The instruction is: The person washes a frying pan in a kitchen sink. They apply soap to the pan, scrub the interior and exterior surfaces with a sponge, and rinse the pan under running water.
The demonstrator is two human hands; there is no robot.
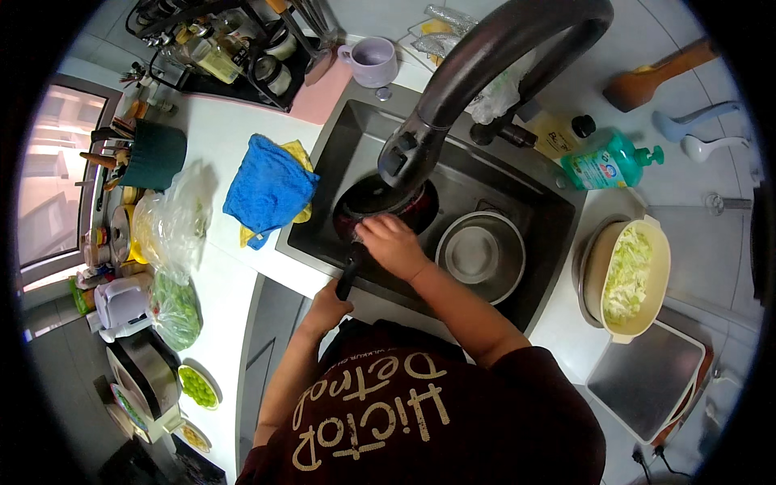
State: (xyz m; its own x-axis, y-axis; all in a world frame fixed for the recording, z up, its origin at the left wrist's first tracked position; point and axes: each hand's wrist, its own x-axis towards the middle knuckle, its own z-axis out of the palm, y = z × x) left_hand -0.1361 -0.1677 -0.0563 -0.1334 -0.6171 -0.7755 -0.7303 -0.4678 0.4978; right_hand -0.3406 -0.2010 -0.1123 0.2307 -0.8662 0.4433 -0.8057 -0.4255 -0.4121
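A dark frying pan [426, 209] rests in the dark sink [548, 242], partly hidden by the faucet head. Its black handle [347, 280] sticks out over the sink's front edge, with my left hand [327, 308] wrapped around the end. My right hand [394, 247] reaches to the pan's near rim, fingers bent over it close to the handle's base. Whether those fingers hold something, such as a scrubber, is hidden. Beside the pan, on the right, sits a round steel basin [479, 257]. Above the pan arches a large dark faucet [479, 54].
Blue and yellow cloths [270, 185] lie left of the sink. A lilac mug [373, 62] stands behind it. At right are a green pump bottle [609, 162] and a cream dish of chopped cabbage [627, 279]. Bagged greens [174, 312] and green grapes [198, 388] occupy the left counter.
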